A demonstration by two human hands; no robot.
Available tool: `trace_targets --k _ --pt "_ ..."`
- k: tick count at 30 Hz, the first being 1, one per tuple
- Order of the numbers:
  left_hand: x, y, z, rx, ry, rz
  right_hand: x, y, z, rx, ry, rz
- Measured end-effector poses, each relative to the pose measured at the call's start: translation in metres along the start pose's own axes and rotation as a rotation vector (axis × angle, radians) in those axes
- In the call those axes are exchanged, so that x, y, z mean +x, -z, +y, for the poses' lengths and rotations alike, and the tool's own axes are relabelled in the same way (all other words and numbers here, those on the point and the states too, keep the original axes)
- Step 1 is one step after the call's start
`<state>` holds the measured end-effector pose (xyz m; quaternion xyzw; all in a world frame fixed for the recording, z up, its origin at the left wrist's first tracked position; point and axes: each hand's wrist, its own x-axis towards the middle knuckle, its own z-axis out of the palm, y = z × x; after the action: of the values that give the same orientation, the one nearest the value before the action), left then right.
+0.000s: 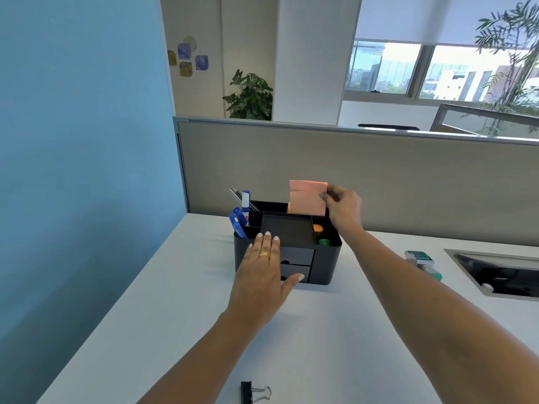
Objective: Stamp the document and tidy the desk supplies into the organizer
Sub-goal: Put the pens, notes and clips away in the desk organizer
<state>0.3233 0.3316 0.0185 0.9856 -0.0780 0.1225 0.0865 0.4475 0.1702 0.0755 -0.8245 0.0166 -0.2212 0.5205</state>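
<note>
A pink sticky-note pad [307, 198] is pinched upright by the right hand [344, 209], directly above the rear slot of the organizer [326, 263]. The organizer's front is steadied by the flat, open-fingered left hand [259, 275].

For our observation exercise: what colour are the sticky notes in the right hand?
The sticky notes are salmon pink; head view.

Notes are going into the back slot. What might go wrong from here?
1. The sticky notes, pinched by one edge in the right hand, stand mostly above the organizer's rear slot; they may snag the divider and bend.
2. The blue pens lean out over the left rim; jolting the organizer, braced only by the left hand, might spill them.
3. The binder clip lies loose on the desk between the forearms, where an arm might sweep it away.
</note>
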Motion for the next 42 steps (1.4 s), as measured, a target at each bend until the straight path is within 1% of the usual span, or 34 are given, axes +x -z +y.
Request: trace_targets --k 6,13,19,24,25,30,32,34,35,36,39,42 --pt "0.001 -0.003 -0.001 0.038 0.005 0.038 0.003 -0.007 0.011 -0.159 -0.059 -0.031" --pt "0.001 0.0 -0.001 0.076 -0.005 0.012 -0.002 -0.009 0.01 -0.293 -0.023 -0.035" --pt "0.0 0.001 -0.002 0.097 -0.046 -0.013 -0.005 -0.01 0.009 -0.392 -0.001 -0.089" --pt "-0.001 0.002 -0.001 0.073 -0.055 0.088 -0.015 -0.002 0.001 -0.41 0.028 -0.114" --pt "-0.001 0.003 -0.001 0.056 -0.067 0.064 -0.02 0.0 -0.002 -0.408 0.051 -0.109" --pt "0.003 0.01 -0.006 -0.105 -0.043 0.105 -0.061 0.011 -0.017 -0.286 0.143 -0.035" --pt "-0.002 0.013 -0.008 -0.096 -0.04 0.104 -0.087 0.012 -0.02 -0.217 0.182 0.009" --pt "-0.007 0.012 -0.013 -0.046 -0.038 0.122 -0.115 0.01 -0.022 -0.091 0.175 0.03" --pt "-0.009 0.012 -0.016 -0.021 -0.035 0.134 -0.129 0.007 -0.022 -0.011 0.127 0.013" --pt "-0.01 0.012 -0.018 0.006 -0.033 0.139 -0.143 0.002 -0.02 0.067 0.041 -0.022" --pt "-0.011 0.014 -0.024 0.075 -0.03 0.105 -0.175 -0.016 -0.014 0.328 -0.309 -0.118" --pt "-0.011 0.014 -0.025 0.1 -0.037 0.059 -0.18 -0.03 -0.012 0.72 -0.686 -0.153"
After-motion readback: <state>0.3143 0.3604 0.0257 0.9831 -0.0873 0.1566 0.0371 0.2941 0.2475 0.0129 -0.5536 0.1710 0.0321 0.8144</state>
